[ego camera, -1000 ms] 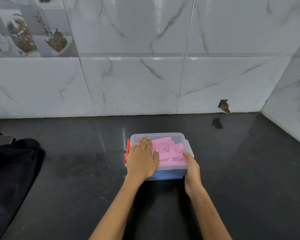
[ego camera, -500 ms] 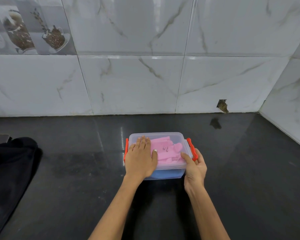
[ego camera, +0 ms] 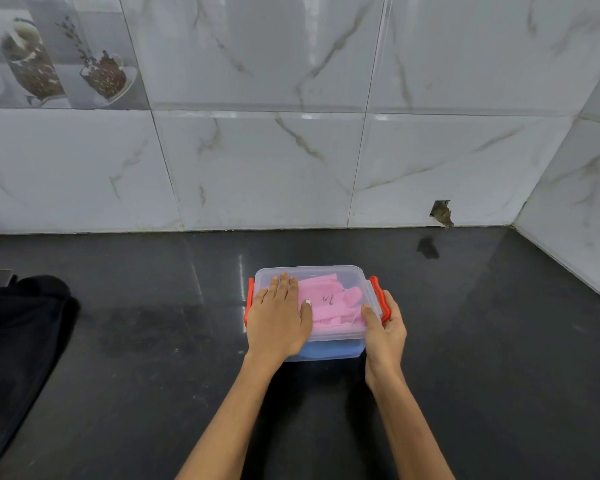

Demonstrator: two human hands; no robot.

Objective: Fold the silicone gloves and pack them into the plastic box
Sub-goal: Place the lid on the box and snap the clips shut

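Note:
A clear plastic box (ego camera: 329, 351) with its transparent lid (ego camera: 347, 275) on stands on the dark counter. Folded pink silicone gloves (ego camera: 329, 306) show through the lid, with something blue beneath them. My left hand (ego camera: 279, 320) lies flat on the lid's left half, fingers together. My right hand (ego camera: 383, 327) grips the red clip (ego camera: 378, 296) on the box's right side, thumb on the lid's edge. A second red clip (ego camera: 249, 299) sits at the left side, beside my left hand.
The box stands on a glossy black counter (ego camera: 482, 341) against marble-look wall tiles, with a corner wall at the right. A black cloth or bag (ego camera: 18, 341) lies at the left edge. A chipped hole (ego camera: 440, 213) marks the wall base.
The right red clip, hidden a second ago, has swung out and up, and my right hand has closed round it. My left hand has stayed flat on the lid.

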